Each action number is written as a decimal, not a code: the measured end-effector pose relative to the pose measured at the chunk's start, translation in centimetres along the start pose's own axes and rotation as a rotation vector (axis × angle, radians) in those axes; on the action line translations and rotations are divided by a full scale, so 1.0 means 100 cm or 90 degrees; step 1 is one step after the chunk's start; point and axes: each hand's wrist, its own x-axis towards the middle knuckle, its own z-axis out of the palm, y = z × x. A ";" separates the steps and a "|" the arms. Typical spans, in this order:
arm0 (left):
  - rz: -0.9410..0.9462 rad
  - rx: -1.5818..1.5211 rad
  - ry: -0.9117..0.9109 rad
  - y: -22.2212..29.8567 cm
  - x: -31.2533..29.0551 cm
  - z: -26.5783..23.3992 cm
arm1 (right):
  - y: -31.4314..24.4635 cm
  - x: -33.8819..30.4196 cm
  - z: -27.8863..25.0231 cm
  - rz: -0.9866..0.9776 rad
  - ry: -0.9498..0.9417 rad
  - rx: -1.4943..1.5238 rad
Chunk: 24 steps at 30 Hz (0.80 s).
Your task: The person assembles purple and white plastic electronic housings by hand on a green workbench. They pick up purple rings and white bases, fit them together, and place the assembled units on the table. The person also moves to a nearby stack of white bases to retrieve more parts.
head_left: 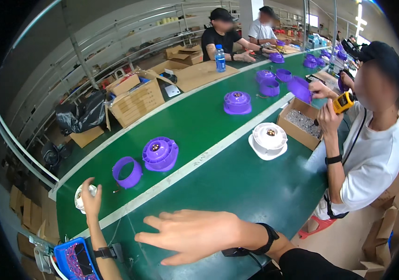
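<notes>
At the far left of the green conveyor belt (199, 121), my left hand (92, 200) has its fingers curled over the edge of a small white round plastic housing (78, 198), which it partly hides. My right hand (185, 233) hovers over the green worktable (222, 191), palm down, fingers spread, holding nothing. Right of my left hand, a purple ring (127, 172) stands on the belt beside a purple round housing (160, 153) with a metallic centre. A white round housing (268, 141) rests on the worktable further right.
A blue bin (74, 259) of wires sits at lower left. To the right, a co-worker (372, 126) holds a yellow power screwdriver (343, 102) beside a carton (298, 125) of small metal parts. More purple housings (237, 102) line the belt. Two people work across it, near a bottle (220, 59).
</notes>
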 end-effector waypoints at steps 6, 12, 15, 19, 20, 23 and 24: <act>0.131 -0.245 -0.362 0.186 -0.044 0.044 | -0.006 -0.008 0.002 -0.051 0.009 0.019; 0.132 -0.236 -0.690 0.229 -0.081 0.088 | 0.008 -0.017 -0.028 0.063 0.050 0.034; 0.156 -0.195 -0.676 0.224 -0.077 0.093 | 0.048 -0.025 -0.033 0.092 0.177 0.022; 0.154 -0.211 -0.643 0.241 -0.073 0.091 | 0.144 -0.053 -0.036 0.343 0.254 -0.090; 0.154 -0.223 -0.630 0.235 -0.078 0.090 | 0.161 -0.062 -0.040 0.421 0.256 -0.088; 0.157 -0.301 -0.623 0.207 -0.086 0.087 | 0.174 -0.087 -0.054 0.704 0.309 0.049; 0.187 -0.314 -0.614 0.206 -0.084 0.086 | 0.189 -0.098 -0.054 0.769 0.317 -0.005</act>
